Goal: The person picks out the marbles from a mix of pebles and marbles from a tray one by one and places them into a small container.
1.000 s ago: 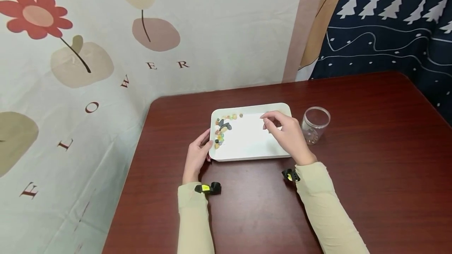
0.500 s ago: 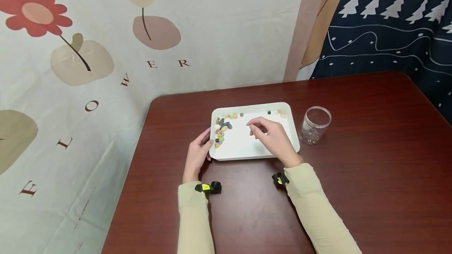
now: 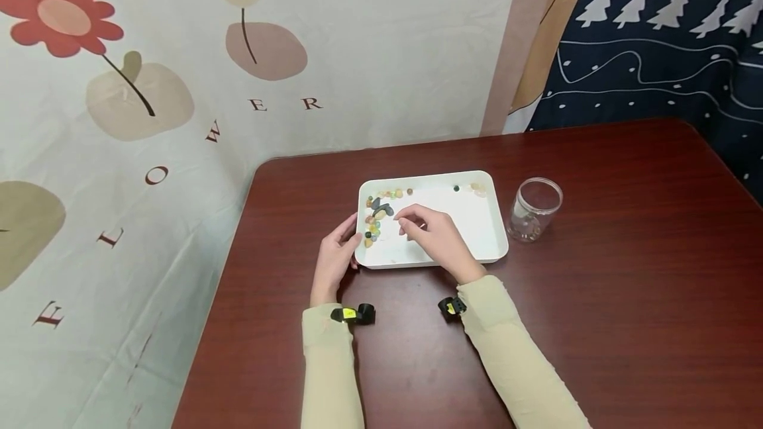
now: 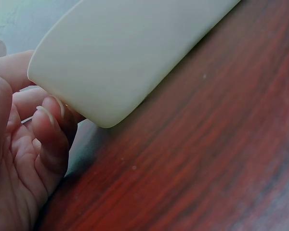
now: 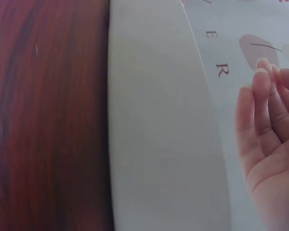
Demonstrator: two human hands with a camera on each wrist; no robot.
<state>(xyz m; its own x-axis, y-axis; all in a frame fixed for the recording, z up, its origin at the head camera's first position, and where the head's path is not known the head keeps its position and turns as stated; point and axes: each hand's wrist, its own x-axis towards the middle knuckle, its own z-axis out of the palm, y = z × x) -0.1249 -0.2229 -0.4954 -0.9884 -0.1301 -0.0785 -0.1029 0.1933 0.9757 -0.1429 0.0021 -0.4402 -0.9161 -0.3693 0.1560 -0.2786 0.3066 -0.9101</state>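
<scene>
In the head view my left hand (image 3: 334, 260) holds the left end of a white rectangular tray (image 3: 479, 237), thumb at the rim. The left wrist view shows its fingers (image 4: 53, 132) curled beneath the tray's corner. My right hand (image 3: 440, 238) hovers over the tray's left middle, thumb and index tips close together beside several small coloured stones (image 3: 373, 229). Nothing shows between those tips. Dark grey stones (image 3: 384, 209) lie just beyond them. A dark green stone (image 3: 456, 188) and several pale stones (image 3: 478, 189) lie at the tray's far right.
A clear round jar (image 3: 535, 210) without a lid stands right of the tray, with small clear-looking pieces at its bottom. The dark red wooden table (image 3: 644, 270) meets a flower-printed cloth (image 3: 381, 71) at the back and a navy tree-patterned cloth (image 3: 644, 71) at the right.
My right hand has moved left across the tray from its right side to beside the left-hand stones, uncovering the green and pale stones. The left hand stays at the tray.
</scene>
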